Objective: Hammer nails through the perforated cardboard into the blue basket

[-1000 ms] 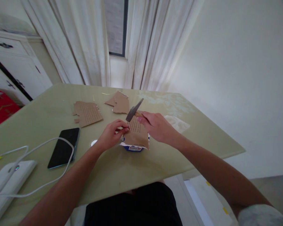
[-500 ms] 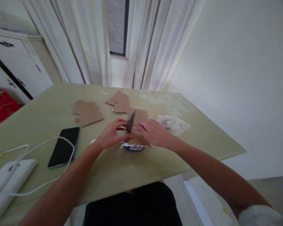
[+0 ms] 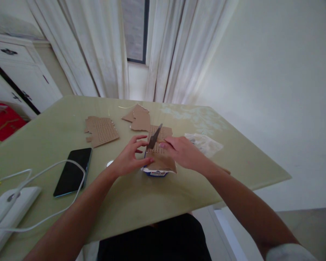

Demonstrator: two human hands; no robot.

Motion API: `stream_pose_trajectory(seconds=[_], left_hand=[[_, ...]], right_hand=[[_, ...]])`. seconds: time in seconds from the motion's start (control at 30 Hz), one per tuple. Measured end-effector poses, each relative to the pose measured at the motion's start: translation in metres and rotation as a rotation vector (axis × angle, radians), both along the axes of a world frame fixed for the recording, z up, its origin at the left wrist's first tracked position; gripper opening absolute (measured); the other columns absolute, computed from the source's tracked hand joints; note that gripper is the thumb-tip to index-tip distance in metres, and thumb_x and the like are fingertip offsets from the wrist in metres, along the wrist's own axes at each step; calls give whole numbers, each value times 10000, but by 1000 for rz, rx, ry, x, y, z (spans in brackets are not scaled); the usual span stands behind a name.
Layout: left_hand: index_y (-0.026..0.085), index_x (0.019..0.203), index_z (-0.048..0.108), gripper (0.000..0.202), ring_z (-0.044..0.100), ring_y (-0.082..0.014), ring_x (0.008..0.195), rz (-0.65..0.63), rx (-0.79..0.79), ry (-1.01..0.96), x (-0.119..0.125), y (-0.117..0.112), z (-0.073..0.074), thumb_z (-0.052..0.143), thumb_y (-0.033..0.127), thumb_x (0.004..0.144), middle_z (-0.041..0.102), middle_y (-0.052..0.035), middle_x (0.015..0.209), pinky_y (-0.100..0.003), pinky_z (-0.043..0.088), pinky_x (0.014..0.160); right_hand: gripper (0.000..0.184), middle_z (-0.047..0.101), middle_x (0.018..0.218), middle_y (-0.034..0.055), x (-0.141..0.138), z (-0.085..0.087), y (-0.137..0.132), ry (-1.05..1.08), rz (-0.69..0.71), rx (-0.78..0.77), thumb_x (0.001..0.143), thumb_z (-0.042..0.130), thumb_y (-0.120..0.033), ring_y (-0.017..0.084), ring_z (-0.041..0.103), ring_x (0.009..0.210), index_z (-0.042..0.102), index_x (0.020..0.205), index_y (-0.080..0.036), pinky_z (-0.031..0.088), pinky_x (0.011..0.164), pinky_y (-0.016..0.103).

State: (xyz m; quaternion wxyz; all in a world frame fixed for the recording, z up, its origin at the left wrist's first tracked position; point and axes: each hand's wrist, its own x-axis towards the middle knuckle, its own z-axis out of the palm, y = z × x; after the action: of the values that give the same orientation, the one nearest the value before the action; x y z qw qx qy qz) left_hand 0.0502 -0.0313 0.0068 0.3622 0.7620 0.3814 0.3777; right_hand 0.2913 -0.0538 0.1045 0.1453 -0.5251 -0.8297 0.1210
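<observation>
A brown cardboard piece (image 3: 163,164) dotted with small holes lies over a small blue-and-white container (image 3: 154,173) on the green table (image 3: 141,203). My left hand (image 3: 130,158) grips the cardboard's left edge, thumb below and fingers partly raised. My right hand (image 3: 182,152) rests on the cardboard and is closed on a dark, narrow blade (image 3: 155,136). The blade slants up to the right, its lower end on the cardboard near my left fingertips. What part of the tool my right fingers hold is hidden.
A black phone (image 3: 72,171) lies left of my hands, with a white cable (image 3: 43,173) looped over it from a white device (image 3: 9,212). More cardboard pieces (image 3: 101,130) (image 3: 139,117) lie further back. A clear plastic bag (image 3: 205,142) is at the right.
The blade came down from a raised slant onto the cardboard and has now tilted up again. My right hand moved down onto the cardboard, and my left fingers lifted slightly.
</observation>
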Motion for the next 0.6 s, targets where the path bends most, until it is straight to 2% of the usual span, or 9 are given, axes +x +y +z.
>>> stream_pose_trajectory(seconds=[0.07, 0.13, 0.2, 0.27, 0.33, 0.47, 0.6], left_hand=[[285, 1277, 718, 548, 575, -364, 1417, 28, -7, 26, 1, -2, 0, 865, 550, 820, 406, -119, 1639, -525, 628, 1035], [295, 1352, 675, 622, 543, -375, 1451, 37, -35, 35, 1, -3, -2, 858, 565, 822, 343, -125, 1679, -537, 623, 1049], [298, 1417, 624, 679, 535, -378, 1456, 36, -75, 31, 2, -3, -6, 843, 571, 835, 273, -134, 1718, -546, 613, 1066], [297, 1481, 562, 751, 552, -377, 1440, 35, -121, 16, 3, -4, -10, 843, 568, 838, 210, -146, 1752, -552, 595, 1093], [300, 1584, 437, 879, 588, -376, 1407, 22, -198, -13, 4, -5, -12, 844, 552, 847, 250, -181, 1744, -555, 586, 1103], [292, 1714, 126, 1064, 668, -372, 1310, -66, -401, -36, 6, -11, -10, 795, 517, 918, 540, -221, 1551, -556, 610, 1047], [323, 1735, 24, 1132, 676, -361, 1289, -114, -424, -13, 7, -18, -7, 801, 482, 927, 544, -211, 1558, -584, 580, 1087]], right_hand=[[350, 615, 706, 0, 11, 2, 9, 326, -55, -46, 1104, 553, -395, 137, 549, 626, 678, 854, -184, 350, 603, 270], [368, 471, 627, -68, 23, 0, 21, 762, -107, -202, 1082, 562, -508, 92, 389, 475, 658, 905, -199, 269, 473, 237], [404, 414, 620, -104, 33, -9, 33, 1120, -96, -409, 992, 679, -606, 61, 284, 408, 635, 940, -208, 188, 385, 208], [452, 404, 594, -124, 39, -25, 43, 1348, -46, -569, 859, 847, -589, 40, 251, 378, 614, 909, -205, 158, 334, 178], [479, 413, 561, -137, 42, -46, 51, 1511, -21, -661, 769, 944, -517, 28, 235, 358, 600, 881, -203, 174, 302, 154], [533, 393, 509, -157, 43, -84, 56, 1623, -40, -653, 743, 957, -542, 33, 236, 330, 537, 842, -230, 249, 282, 139], [489, 397, 501, -153, 48, -105, 57, 1693, -96, -642, 802, 935, -454, 47, 320, 329, 494, 826, -244, 334, 310, 141]])
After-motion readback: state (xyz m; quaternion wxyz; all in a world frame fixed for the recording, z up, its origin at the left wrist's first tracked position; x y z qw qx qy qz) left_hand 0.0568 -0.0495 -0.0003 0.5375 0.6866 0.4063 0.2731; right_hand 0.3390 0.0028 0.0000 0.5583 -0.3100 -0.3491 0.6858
